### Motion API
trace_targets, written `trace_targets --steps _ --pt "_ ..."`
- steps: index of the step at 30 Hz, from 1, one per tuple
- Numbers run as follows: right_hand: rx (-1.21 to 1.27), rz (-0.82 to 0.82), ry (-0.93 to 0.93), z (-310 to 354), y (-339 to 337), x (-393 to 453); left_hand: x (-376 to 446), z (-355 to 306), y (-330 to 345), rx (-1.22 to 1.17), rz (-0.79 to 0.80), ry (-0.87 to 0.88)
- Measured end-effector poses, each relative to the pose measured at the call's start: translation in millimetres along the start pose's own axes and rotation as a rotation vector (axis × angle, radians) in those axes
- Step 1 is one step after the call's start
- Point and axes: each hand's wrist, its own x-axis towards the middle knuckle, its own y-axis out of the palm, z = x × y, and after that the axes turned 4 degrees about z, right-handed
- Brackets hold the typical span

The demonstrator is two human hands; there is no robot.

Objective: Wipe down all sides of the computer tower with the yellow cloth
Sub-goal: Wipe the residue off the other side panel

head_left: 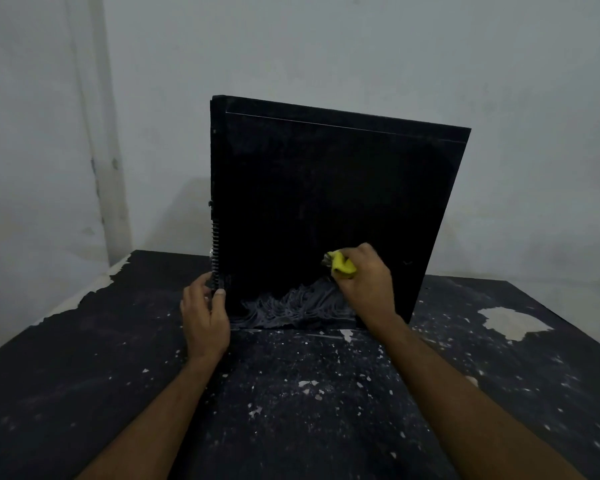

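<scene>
Currently the computer tower (326, 209) stands upright on the dark table (84, 375), broad side panel facing the person. Left hand (205, 313) grips its lower left edge; right hand (364, 282) clutches the yellow cloth (342, 266) against the panel's lower part. Unwiped panel extends mostly above the right hand.

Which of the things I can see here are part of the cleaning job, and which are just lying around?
Part of the job:
- computer tower, upright on the table
- yellow cloth, bunched in the right hand
- left hand, gripping the tower's left edge

Just there:
- black table with chipped paint
- pale paint flakes
- white wall
</scene>
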Motion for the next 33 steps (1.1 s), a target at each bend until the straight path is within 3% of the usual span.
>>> trace_targets --steps 3,5,7,10,11,14,15,18,22,26,30,33 --pt "-0.083 0.146 -0.122 -0.4 6.1 -6.5 0.2 0.5 -0.7 -0.009 0.007 0.003" --pt "-0.033 0.025 0.003 -0.3 5.3 0.0 1.0 1.0 -0.8 -0.010 0.002 -0.005" --pt "0.005 -0.026 0.014 5.6 10.0 0.9 0.9 0.7 -0.1 -0.013 0.001 -0.003" --pt "-0.084 0.168 -0.132 12.4 20.4 -6.7 0.7 -0.8 -0.3 -0.016 0.006 -0.001" --pt "-0.086 0.162 -0.097 12.8 20.2 -4.7 0.7 -0.6 -0.7 -0.013 0.004 -0.004" --pt "0.025 -0.037 0.069 18.2 21.1 4.7 1.2 0.2 -0.4 -0.013 -0.004 -0.006" --pt "0.019 -0.025 0.018 22.1 24.0 3.7 0.8 0.2 -0.4 -0.013 -0.004 -0.005" --pt "-0.123 0.210 -0.191 18.8 31.3 -8.6 0.2 0.0 -1.6 -0.015 0.000 -0.005" --pt "-0.007 -0.019 0.035 2.5 20.1 -8.8 1.7 0.8 -0.9 -0.018 0.000 -0.005" --pt "-0.152 0.208 -0.127 -12.5 15.7 -19.2 1.8 1.4 -0.6 -0.028 0.001 0.001" --pt "-0.084 0.058 0.010 -25.7 5.0 -24.2 0.9 -0.4 -0.5 -0.021 -0.007 -0.002" --pt "-0.189 0.168 -0.106 -34.6 4.2 -32.6 0.8 -1.1 -0.8 -0.026 -0.005 -0.006"
